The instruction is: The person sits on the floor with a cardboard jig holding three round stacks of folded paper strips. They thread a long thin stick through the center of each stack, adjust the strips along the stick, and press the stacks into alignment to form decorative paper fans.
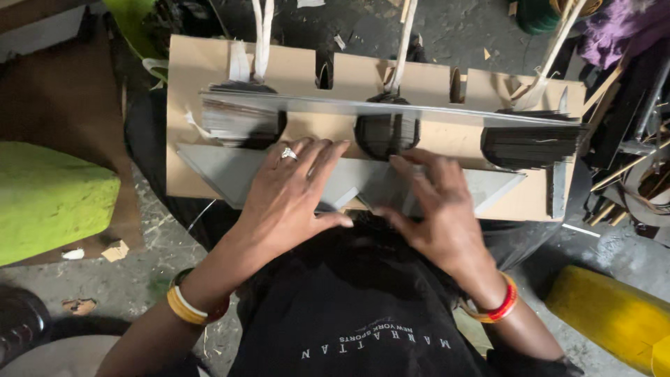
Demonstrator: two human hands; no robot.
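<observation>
Frame ctr: left hand [289, 199] & right hand [433, 209], fingers spread flat, press 2 grey folded sheets [223, 171] w/ pointed ends meeting between them, on cardboard board [195, 70] across lap; 3 dark stacks [387, 129] w/ white straps [263, 35] above.

- Cardboard board [209, 77]: plain brown, matt, slots cut along its far edge.
- Grey sheets [230, 171] on the board: smooth card or paper, matt.
- Dark stacks [530, 143] on the board: thin-layered sheet edges, slight sheen.
- Tapes [263, 38] at the board's slots: off-white cloth.
- Floor [453, 35] beyond the board: rough grey concrete.
</observation>
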